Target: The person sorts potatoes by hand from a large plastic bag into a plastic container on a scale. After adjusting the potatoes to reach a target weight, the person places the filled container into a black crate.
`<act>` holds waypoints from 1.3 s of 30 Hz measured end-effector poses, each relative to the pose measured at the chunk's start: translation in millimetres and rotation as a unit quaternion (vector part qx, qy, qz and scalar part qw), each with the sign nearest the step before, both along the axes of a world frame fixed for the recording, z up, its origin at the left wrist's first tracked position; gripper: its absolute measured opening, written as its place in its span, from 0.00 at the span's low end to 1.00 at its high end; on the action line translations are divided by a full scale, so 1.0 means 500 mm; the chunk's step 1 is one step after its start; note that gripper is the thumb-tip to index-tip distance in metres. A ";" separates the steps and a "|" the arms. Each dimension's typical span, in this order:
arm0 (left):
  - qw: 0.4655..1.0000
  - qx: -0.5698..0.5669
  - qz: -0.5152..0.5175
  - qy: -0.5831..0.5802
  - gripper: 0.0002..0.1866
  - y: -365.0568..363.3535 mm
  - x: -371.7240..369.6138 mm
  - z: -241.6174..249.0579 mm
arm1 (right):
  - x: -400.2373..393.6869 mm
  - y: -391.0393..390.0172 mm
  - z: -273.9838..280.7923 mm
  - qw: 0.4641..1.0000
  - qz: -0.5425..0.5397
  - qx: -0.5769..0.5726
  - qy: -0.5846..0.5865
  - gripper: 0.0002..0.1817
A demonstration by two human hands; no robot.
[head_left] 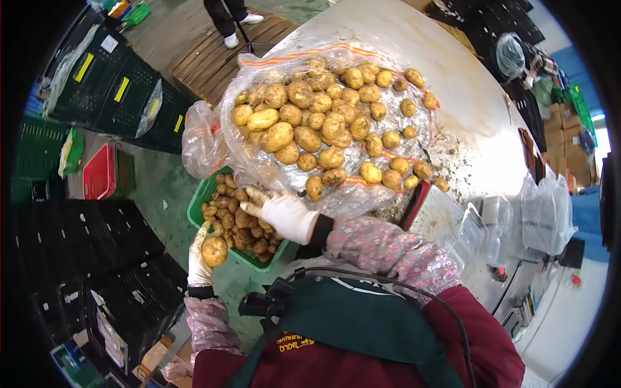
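Note:
My left hand (198,260), in a white glove, grips a potato (214,251) beside the green basket (193,208). Small, dirt-covered potatoes (243,238) fill this basket, which stands below the table's edge. Over its far right side reaches my right hand (286,215), also in a white glove, with fingers apart and nothing visible in them. Ahead, many larger potatoes (299,94) lie spread on a clear plastic bag (284,173) on the table (381,26). A few of them sit near the bag's right edge.
Stacked dark crates (97,71) stand at the left, near a red basket (99,173). More black crates (84,236) lie at lower left. Clear plastic containers (495,226) and loose soil are on the table's right. A person's legs (225,16) show on a wooden pallet (207,61).

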State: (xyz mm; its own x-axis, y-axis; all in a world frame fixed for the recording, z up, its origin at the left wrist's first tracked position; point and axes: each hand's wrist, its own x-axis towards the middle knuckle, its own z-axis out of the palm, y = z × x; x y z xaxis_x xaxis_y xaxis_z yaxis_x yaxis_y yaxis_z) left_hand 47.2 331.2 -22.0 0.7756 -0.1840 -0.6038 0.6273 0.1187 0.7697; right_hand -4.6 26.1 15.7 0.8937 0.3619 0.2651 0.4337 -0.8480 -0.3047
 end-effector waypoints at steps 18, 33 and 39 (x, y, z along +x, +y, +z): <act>0.934 -0.335 -0.027 0.123 0.28 -0.255 -0.038 0.077 | 0.153 -0.218 -0.010 0.790 -0.281 0.497 0.222 0.28; 0.865 -0.372 -0.297 0.156 0.31 -0.545 -0.127 0.141 | -0.360 -0.437 0.241 0.399 -0.138 0.890 0.171 0.22; 0.867 -0.267 -0.419 -0.034 0.27 -0.719 -0.312 0.198 | -0.708 -0.461 0.253 0.584 -0.471 0.661 -0.018 0.24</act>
